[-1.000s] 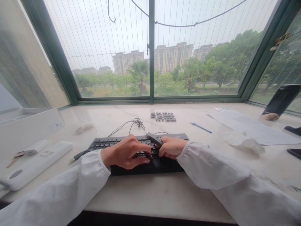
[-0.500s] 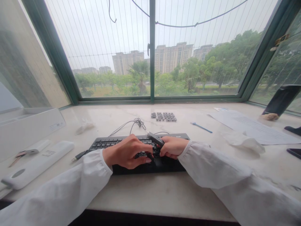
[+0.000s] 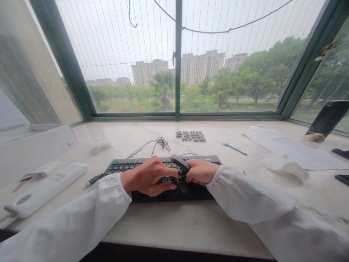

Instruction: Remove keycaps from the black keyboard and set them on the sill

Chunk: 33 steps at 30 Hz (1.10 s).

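Far to the left of the keyboard [image 3: 174,197] stand a white box [image 3: 40,149] and, nearer, a long white bar with a round grey patch [image 3: 51,189]. A USB plug [image 3: 94,180] lies just beside the keyboard's left end, and beyond its left half is a thin dark cable [image 3: 162,142], coiled in a loose bundle.

The keyboard itself is black, long and low, lying flat on the pale counter [image 3: 174,225] with its length running left to right. Its left end shows tidy rows of dark caps; toward the middle, between the hands, the surface turns to a grid of small squares with pale marks. The front strip is smooth and plain, and light lettering sits near the far right corner.

The left hand [image 3: 149,177] is over the keyboard's middle, thumb and forefinger curved toward each other beside something dark; whether they pinch it, I cannot tell. Beyond the keyboard, right of its middle, loose grey keycaps [image 3: 192,136] are set out in neat groups. The right hand [image 3: 201,171], over the keyboard's right half, is closed round a dark tool [image 3: 181,162] with a metallic tip pointing away and leftward. Right of the keyboard lie a blue stick [image 3: 235,149], crumpled tissue [image 3: 286,166] and printed paper [image 3: 294,149].
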Each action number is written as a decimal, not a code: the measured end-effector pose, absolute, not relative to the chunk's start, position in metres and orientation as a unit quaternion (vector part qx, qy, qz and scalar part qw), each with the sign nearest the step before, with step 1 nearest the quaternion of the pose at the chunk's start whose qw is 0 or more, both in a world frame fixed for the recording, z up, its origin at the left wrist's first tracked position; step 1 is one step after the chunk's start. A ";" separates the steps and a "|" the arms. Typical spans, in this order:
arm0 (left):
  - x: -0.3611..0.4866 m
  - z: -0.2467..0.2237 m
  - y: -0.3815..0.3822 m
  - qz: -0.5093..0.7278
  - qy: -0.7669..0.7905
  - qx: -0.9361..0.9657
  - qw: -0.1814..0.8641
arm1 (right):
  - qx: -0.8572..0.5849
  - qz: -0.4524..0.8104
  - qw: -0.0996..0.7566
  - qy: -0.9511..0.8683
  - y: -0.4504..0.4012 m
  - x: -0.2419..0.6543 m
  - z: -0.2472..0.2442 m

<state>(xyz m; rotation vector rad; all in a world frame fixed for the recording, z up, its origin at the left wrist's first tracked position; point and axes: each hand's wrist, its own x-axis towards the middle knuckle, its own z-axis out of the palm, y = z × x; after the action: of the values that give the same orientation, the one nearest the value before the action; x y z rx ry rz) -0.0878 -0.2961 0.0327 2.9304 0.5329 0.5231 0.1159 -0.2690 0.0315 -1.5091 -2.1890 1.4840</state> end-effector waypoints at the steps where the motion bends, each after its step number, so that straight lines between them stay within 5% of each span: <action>1: -0.088 0.033 -0.296 0.171 0.176 0.967 0.060 | -0.492 0.478 0.049 -0.726 -0.269 0.116 0.032; 33: -0.087 0.034 -0.297 0.172 0.183 0.967 0.049 | -0.492 0.535 0.034 -0.686 -0.267 0.118 0.034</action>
<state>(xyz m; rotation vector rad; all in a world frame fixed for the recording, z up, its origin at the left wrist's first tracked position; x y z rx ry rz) -0.0867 -0.2966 0.0341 2.9456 0.5581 0.5244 0.1180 -0.2670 0.0337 -1.5129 -2.1091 1.6458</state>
